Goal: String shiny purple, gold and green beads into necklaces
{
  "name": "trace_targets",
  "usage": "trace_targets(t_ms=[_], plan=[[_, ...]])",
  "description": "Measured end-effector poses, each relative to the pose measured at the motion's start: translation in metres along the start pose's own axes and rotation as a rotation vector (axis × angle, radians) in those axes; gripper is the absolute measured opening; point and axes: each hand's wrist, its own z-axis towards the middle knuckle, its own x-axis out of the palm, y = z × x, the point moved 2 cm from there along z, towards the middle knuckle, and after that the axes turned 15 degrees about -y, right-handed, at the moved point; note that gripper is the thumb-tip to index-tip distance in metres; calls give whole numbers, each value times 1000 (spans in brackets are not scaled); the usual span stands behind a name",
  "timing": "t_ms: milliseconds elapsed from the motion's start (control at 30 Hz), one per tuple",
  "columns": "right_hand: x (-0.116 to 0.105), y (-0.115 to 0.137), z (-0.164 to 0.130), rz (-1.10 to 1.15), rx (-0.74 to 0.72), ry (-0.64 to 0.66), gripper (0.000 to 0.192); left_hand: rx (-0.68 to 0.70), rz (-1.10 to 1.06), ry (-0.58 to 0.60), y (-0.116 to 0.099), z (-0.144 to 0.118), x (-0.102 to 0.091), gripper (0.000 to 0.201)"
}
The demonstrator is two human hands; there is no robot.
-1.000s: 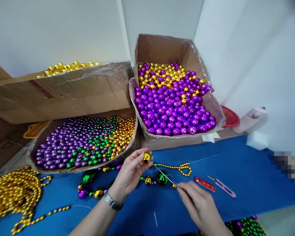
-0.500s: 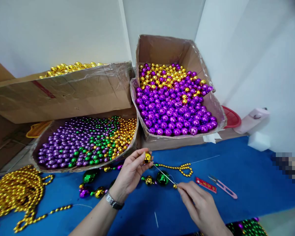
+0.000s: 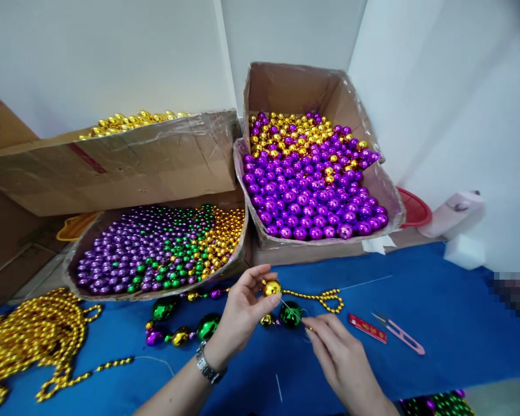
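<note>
Over the blue table [image 3: 437, 312], just in front of the cardboard boxes, the left hand [image 3: 242, 315] pinches a gold bead [image 3: 271, 288] between thumb and fingertips, its fingers curled and a wristwatch [image 3: 208, 366] on the wrist. The right hand [image 3: 338, 355] sits lower and to the right, near the left hand but not touching it, its thumb and forefinger pressed together on the end of a thin thread [image 3: 291, 309] that runs up at a slant to the gold bead. Under and between the hands lies a string of larger beads [image 3: 186, 329] in green, gold and purple, resting on the table; one big green bead [image 3: 290, 314] lies just beside the right fingertips. A thin chain of small gold beads [image 3: 323, 297] stretches to the right from the gold bead and ends in a loop. Farther right lie a small red strip [image 3: 367, 328] and pink thread snips [image 3: 401, 335], well apart from both hands. Behind the hands, a shallow box [image 3: 156, 248] holds small purple, green and gold beads, and to its right a taller box [image 3: 316, 173] is filled with larger purple and gold beads. A third box [image 3: 112, 162] sits above the shallow one with gold beads showing over its rim. At the far left, a heap of gold bead chains [image 3: 30, 335] lies on the table.
</note>
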Motion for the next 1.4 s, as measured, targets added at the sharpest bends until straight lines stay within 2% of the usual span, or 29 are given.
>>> trace_targets(t_ms=[167, 233, 300, 433, 567, 667, 733, 800, 967, 1233, 1400], plan=[[9, -4, 2, 57, -1, -33, 20, -44, -20, 47, -2, -10, 3, 52], [11, -4, 4, 89, -12, -36, 18, -26, -5, 84, -11, -12, 1, 52], [10, -4, 5, 102, -28, -58, 17, 46, 50, 70, -26, -8, -6, 46], [6, -6, 4, 76, -52, -96, 15, 276, 291, -123, -64, 17, -43, 27], [4, -10, 0, 52, -51, -113, 18, 480, 604, -305, -91, 53, -95, 28], [4, -12, -3, 60, -69, -100, 17, 557, 951, -246, -95, 73, -124, 27], [4, -14, -4, 52, -73, -90, 17, 570, 1171, -149, -92, 80, -136, 25], [4, -16, -5, 36, -65, -87, 17, 561, 1297, -80, -88, 83, -144, 22], [2, -16, -4, 31, -77, -91, 18, 530, 1415, -34, -80, 85, -150, 15], [5, -11, -3, 65, -79, -106, 15, 534, 1475, 43, -75, 83, -140, 18], [6, -3, 0, 115, 26, -64, 15, 572, 1505, 99, -66, 84, -135, 18]])
